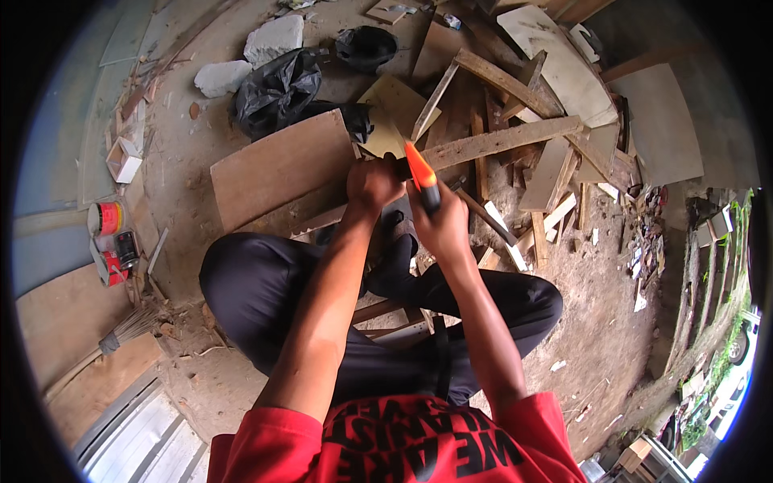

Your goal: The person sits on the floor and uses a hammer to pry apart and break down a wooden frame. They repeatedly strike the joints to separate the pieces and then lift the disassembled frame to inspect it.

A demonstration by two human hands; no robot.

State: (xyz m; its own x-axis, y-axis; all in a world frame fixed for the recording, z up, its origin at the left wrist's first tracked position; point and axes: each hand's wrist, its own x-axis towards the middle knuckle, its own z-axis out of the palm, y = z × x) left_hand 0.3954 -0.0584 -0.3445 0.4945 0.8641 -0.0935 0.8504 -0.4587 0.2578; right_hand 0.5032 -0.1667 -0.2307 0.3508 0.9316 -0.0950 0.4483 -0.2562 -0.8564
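My right hand (441,221) grips the orange and black handle of a tool (422,175), which points up and away from me; its working end is hidden. My left hand (372,183) is closed on something small just left of the handle, pressed against a long wooden plank (515,137) that runs to the right. I cannot tell what the left hand holds. I am squatting in dark trousers (258,282) and a red shirt, with both hands in front of my knees.
A brown board (274,169) lies to the left of my hands. Black plastic bags (278,88), pale stone blocks (274,36) and a pile of scrap wood (555,185) lie beyond. Paint tins (109,237) and a brush (129,326) sit at the left.
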